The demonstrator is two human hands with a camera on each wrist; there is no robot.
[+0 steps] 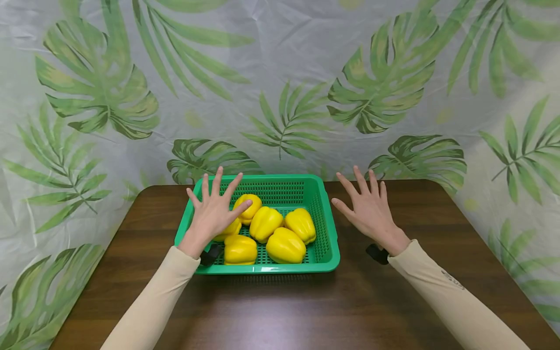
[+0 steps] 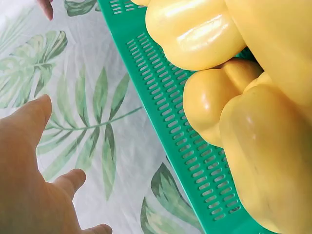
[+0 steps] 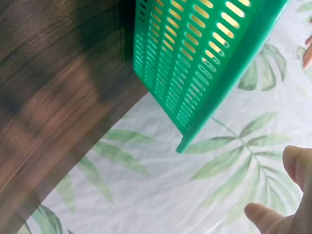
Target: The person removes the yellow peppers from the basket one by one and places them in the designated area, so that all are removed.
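Observation:
A green slotted plastic basket [image 1: 267, 268] stands on the table, holding several yellow bell peppers [image 1: 266, 224]. Above the basket's left side, my left hand [image 1: 212, 214] is spread with straight fingers and holds nothing; it hides part of one pepper. My right hand [image 1: 369, 214] is spread in the same way to the right of the basket, apart from its rim, with nothing in it. In the left wrist view, the peppers [image 2: 204, 105] appear close up beside the left hand [image 2: 34, 180]. The right wrist view shows the basket's slotted side [image 3: 187, 63] and part of the right hand [image 3: 287, 209].
The dark brown wooden table [image 1: 302, 311] extends to both sides of the basket. Behind it hangs a pale cloth [image 1: 302, 48] printed with green leaves. A small black device [image 1: 377, 253] sits at the right wrist, and another black device [image 1: 212, 254] at the left.

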